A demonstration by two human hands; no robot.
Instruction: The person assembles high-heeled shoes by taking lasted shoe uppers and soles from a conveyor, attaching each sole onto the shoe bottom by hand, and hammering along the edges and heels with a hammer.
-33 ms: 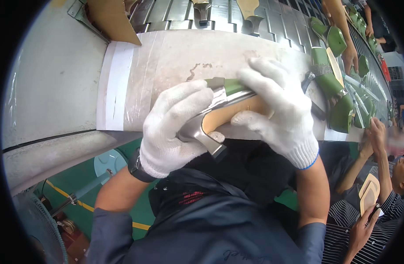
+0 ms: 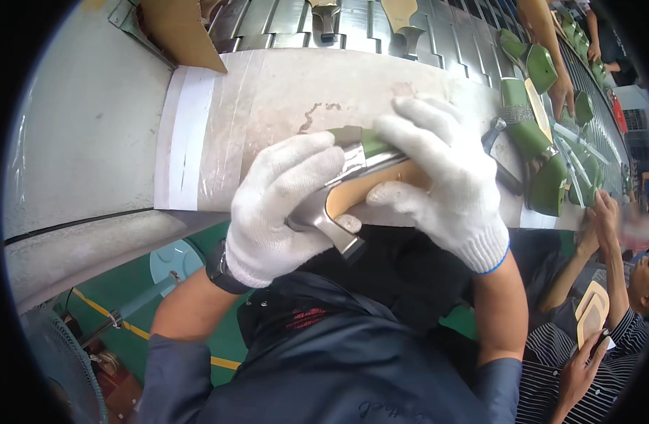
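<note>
Both my hands wear white knit gloves and hold one heeled shoe (image 2: 370, 185) on its side above the workbench edge. Its sole is tan, its heel dark and shiny, and a green shoe last shows along the far side. My left hand (image 2: 278, 201) is wrapped round the heel end, its thumb tip showing by the sole near the heel. Around the toe end closes my right hand (image 2: 451, 180), with the fingers over the far side and the thumb against the sole. The glove hides the toe.
Green lasts with shoe parts (image 2: 548, 185) lie at the right, beside a dark-handled tool (image 2: 504, 159). Heeled soles (image 2: 402, 21) rest on the metal slat conveyor (image 2: 360, 35) beyond the bench (image 2: 275, 85). Cardboard (image 2: 180, 32) stands far left. A co-worker's hand (image 2: 582, 374) holds tan pieces.
My right hand has shifted very slightly left along the shoe. The grip of both hands is otherwise the same.
</note>
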